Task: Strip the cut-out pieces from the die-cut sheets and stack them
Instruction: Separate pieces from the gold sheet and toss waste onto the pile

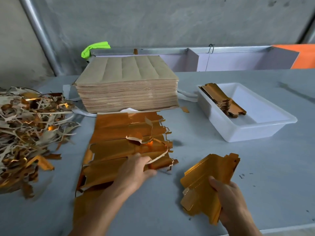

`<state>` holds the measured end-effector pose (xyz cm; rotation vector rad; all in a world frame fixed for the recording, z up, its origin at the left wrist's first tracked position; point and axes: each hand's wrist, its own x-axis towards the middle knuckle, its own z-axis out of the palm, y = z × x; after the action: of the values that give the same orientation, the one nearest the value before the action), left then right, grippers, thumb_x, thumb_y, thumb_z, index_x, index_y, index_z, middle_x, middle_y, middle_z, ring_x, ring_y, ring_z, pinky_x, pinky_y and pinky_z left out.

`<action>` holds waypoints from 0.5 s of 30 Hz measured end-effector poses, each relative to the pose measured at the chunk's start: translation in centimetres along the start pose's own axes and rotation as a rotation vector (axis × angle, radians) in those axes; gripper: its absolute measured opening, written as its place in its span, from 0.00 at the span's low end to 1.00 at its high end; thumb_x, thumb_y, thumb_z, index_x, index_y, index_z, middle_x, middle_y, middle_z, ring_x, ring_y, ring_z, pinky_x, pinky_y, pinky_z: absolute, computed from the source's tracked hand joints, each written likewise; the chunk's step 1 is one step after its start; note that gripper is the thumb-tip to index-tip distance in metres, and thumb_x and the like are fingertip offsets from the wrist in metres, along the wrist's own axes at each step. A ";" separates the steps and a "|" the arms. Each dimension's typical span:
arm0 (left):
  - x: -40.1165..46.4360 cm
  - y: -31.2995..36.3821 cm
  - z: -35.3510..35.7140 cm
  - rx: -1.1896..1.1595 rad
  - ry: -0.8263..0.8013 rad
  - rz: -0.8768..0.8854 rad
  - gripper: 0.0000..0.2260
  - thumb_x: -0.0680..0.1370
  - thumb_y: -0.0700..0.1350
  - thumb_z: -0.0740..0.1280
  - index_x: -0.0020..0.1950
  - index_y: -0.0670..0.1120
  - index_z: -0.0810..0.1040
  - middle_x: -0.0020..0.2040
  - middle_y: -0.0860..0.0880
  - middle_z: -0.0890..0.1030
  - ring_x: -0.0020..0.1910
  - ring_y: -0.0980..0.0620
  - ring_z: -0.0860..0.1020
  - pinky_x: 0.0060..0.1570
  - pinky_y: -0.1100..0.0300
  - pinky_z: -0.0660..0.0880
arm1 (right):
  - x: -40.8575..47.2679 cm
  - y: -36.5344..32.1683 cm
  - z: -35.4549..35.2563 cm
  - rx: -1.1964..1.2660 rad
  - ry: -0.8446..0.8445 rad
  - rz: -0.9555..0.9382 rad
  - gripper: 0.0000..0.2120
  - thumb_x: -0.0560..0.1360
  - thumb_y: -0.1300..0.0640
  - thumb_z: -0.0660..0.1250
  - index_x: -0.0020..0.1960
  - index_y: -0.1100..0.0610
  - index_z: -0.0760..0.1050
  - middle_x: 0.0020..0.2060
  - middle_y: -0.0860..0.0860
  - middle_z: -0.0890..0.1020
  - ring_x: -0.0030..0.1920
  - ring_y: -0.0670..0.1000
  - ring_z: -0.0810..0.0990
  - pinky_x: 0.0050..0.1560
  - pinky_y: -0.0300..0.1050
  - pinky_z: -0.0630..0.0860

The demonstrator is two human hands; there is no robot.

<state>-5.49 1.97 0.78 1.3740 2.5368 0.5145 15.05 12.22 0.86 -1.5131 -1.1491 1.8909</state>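
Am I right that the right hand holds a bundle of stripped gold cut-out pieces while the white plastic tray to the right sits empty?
Not quite. The head view shows the white plastic tray is not empty: a stack of gold cut-out pieces already lies along its left side. The rest stands: the right hand holds a bundle of stripped gold cut-out pieces.

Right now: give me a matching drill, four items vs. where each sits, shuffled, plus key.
Items:
1. tall sheet stack
2. scrap pile
3. finished pieces
4. loose cut-outs

Places:
A. inside the white tray
B. held in the right hand
C. table's left edge
D. back centre, behind the gold sheet

Pairs: 1-D, 2-C, 3-A, 4-B
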 end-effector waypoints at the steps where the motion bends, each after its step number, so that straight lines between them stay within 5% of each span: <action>1: 0.2 -0.1 -0.2 -0.046 0.030 -0.005 0.10 0.76 0.53 0.68 0.40 0.49 0.74 0.37 0.52 0.74 0.37 0.51 0.75 0.32 0.61 0.64 | 0.1 -0.1 0.1 -0.003 -0.006 -0.010 0.18 0.79 0.55 0.63 0.67 0.59 0.67 0.59 0.59 0.78 0.58 0.65 0.75 0.61 0.69 0.69; 4: 0.2 -0.3 -0.7 -0.237 0.156 -0.039 0.18 0.78 0.45 0.66 0.29 0.46 0.66 0.26 0.53 0.65 0.27 0.55 0.65 0.27 0.64 0.56 | -0.1 -0.2 0.3 -0.052 -0.018 -0.063 0.09 0.79 0.57 0.62 0.58 0.57 0.71 0.47 0.56 0.81 0.48 0.62 0.79 0.52 0.62 0.75; 7: -0.1 0.2 -1.8 -0.611 0.231 -0.119 0.11 0.77 0.43 0.68 0.35 0.42 0.77 0.29 0.52 0.72 0.30 0.56 0.69 0.32 0.63 0.61 | -0.1 -0.5 1.5 -0.156 0.015 -0.147 0.06 0.79 0.62 0.62 0.43 0.60 0.74 0.36 0.60 0.81 0.41 0.62 0.81 0.45 0.60 0.79; 10: -0.8 1.1 -2.5 -0.882 0.187 -0.168 0.06 0.77 0.42 0.67 0.43 0.42 0.80 0.24 0.58 0.74 0.25 0.61 0.71 0.27 0.70 0.65 | -0.4 -1.0 4.1 -0.277 0.017 -0.284 0.07 0.78 0.63 0.60 0.42 0.58 0.73 0.34 0.58 0.81 0.35 0.59 0.82 0.40 0.56 0.81; 15: -1.4 3.2 -1.9 -0.985 0.082 -0.179 0.06 0.79 0.44 0.64 0.52 0.46 0.80 0.19 0.59 0.68 0.18 0.62 0.67 0.20 0.74 0.60 | -1.0 -0.8 8.6 -0.316 -0.127 -0.389 0.10 0.80 0.62 0.56 0.45 0.56 0.75 0.41 0.57 0.83 0.41 0.56 0.83 0.46 0.56 0.81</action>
<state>-2.95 1.96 3.81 0.7407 1.9073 1.5143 7.10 9.13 2.47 -1.2130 -1.7257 1.6118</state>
